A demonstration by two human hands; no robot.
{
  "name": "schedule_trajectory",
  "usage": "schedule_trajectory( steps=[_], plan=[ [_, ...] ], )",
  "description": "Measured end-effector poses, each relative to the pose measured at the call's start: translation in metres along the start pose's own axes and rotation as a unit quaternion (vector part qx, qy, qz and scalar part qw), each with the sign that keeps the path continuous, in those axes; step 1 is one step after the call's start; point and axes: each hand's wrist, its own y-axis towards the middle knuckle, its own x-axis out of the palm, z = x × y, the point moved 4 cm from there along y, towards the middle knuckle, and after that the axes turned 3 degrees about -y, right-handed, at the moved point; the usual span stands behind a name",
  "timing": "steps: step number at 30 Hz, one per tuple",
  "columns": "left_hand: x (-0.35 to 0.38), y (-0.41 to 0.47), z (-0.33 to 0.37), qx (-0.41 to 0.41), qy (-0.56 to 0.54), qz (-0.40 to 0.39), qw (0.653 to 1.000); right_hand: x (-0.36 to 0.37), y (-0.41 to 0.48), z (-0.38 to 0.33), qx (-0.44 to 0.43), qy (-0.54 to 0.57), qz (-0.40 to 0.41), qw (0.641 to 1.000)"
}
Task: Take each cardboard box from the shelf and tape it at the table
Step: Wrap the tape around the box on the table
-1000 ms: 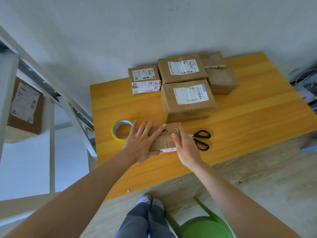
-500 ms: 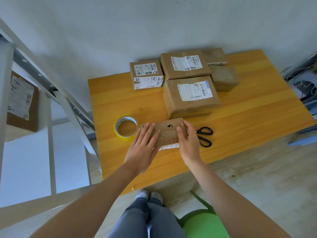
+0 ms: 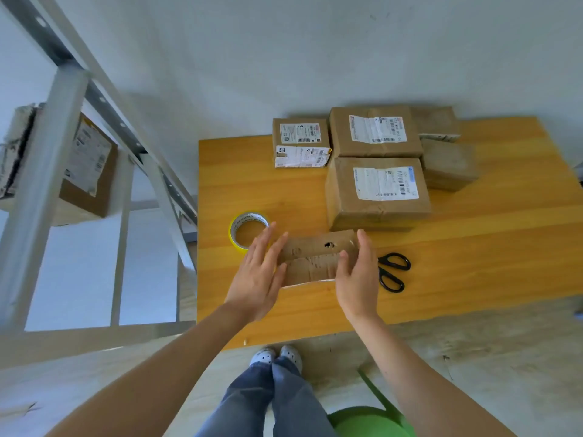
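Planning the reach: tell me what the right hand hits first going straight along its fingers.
Probably the nearer large labelled box, just ahead of the right hand; depth unclear.

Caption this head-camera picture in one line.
Left hand and right hand steady a small box at the table, between tape and scissors.
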Motion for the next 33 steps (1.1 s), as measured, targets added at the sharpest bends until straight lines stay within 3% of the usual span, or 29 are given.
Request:
schedule_trajectory(
  steps=[2,4,7,10,15,17,20,24,33],
  plan=[
    [-0.012,0.0,-0.012,-0.069,-0.054,0.061,0.994,-0.001,0.001,-0.002,-0.049,-0.03,0.012,0.998],
    [-0.016,0.003,-0.027,-0.12,-0.041,0.073,0.989,0.0,0.0,-0.001,-0.086,-0.058,0.025,0.994],
    [-0.01,0.015,-0.049,-0.164,0.071,-0.014,0.984,0.002,0.0,-0.001,-0.13,-0.095,0.043,0.986],
    [-0.002,0.022,-0.063,-0.183,0.189,-0.116,0.958,0.006,-0.005,-0.003,-0.207,-0.151,0.001,0.967],
    [-0.005,0.024,-0.069,-0.16,0.289,-0.153,0.931,0.015,-0.012,-0.002,-0.242,-0.208,-0.106,0.942],
    [-0.01,0.018,-0.074,-0.17,0.268,-0.146,0.937,0.019,-0.014,-0.005,-0.253,-0.234,-0.131,0.93],
    [-0.028,0.01,-0.081,-0.198,0.188,-0.07,0.959,0.033,-0.016,-0.011,-0.277,-0.264,-0.156,0.911],
    [-0.06,0.005,-0.083,-0.211,0.117,0.012,0.97,0.055,-0.01,-0.025,-0.293,-0.298,-0.127,0.9],
    [-0.098,0.011,-0.052,-0.192,0.027,0.074,0.978,0.069,0.017,-0.058,-0.281,-0.32,-0.083,0.901]
  ],
)
